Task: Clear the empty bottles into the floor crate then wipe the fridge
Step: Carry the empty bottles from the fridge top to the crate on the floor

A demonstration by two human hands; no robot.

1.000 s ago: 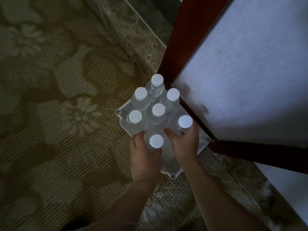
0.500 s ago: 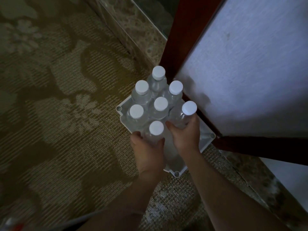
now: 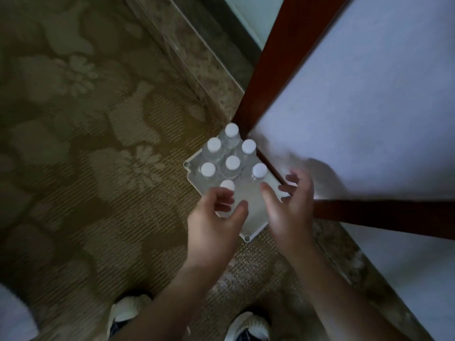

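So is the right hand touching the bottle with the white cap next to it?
Apart. The head view shows the right hand with fingers spread, and pale crate floor shows between its thumb and the nearest bottle.

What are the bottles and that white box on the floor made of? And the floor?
The bottles look like clear, glossy plastic with matte white plastic caps: you can see through their sides. The crate seems moulded white plastic, smooth, with round corner sockets. The floor looks like woven carpet, showing ribbed lines and a flower pattern.
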